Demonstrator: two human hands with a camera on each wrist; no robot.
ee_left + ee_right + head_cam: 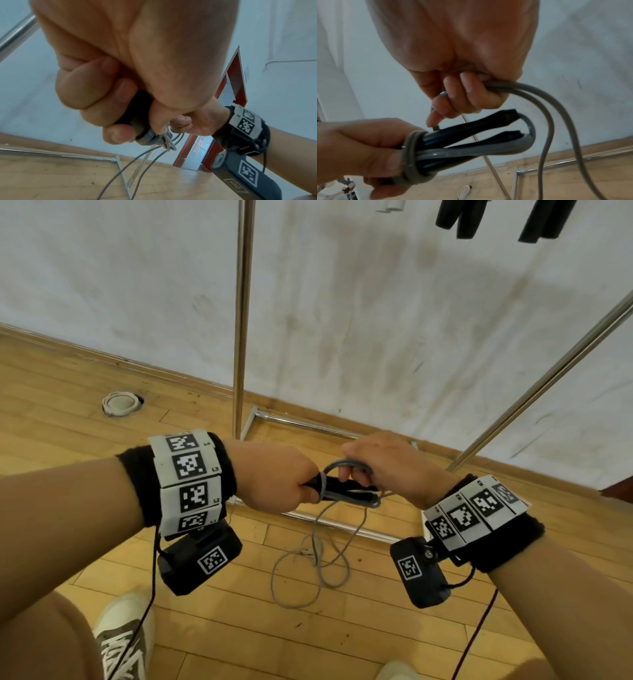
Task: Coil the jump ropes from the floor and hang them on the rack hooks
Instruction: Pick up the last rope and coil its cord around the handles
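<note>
Left hand (277, 477) clenched round both black handles (471, 129) of the jump rope (322, 559), grey cord wound twice round the handles beside its fingers (373, 140). Right hand (387, 463) just right of it, fingers (467, 88) curled on two strands of the same cord, held above the floor (239, 628). Slack cord hangs between the hands and lies in loose loops on the floor by the rack (242, 320) base.
</note>
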